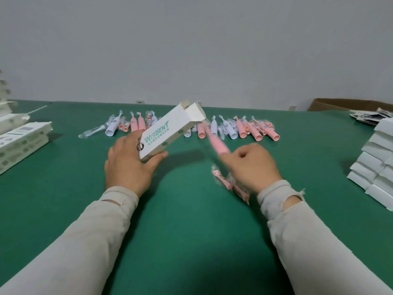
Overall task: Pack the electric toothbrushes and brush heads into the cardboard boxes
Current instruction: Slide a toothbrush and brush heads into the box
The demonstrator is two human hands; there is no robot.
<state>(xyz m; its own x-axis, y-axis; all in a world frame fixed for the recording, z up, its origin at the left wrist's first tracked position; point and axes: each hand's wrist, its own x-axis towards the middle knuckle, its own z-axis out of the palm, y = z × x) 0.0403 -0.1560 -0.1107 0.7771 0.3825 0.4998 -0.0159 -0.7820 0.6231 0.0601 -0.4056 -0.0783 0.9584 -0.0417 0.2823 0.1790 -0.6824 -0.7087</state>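
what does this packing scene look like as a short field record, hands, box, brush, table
left hand: grips white printed cardboard box, open end up and away
right hand: holds blurred pink electric toothbrush, tip near box mouth
bagged pink brush heads: on green table under right hand
row of pink and white toothbrushes: behind box

This looks like a small packing workshop. A green-covered surface (pixel 191 209) carries a row of bagged toothbrushes (pixel 244 128), stacks of white boxes (pixel 376 158) and printed cartons (pixel 23 139), against a bare grey wall (pixel 191 50).
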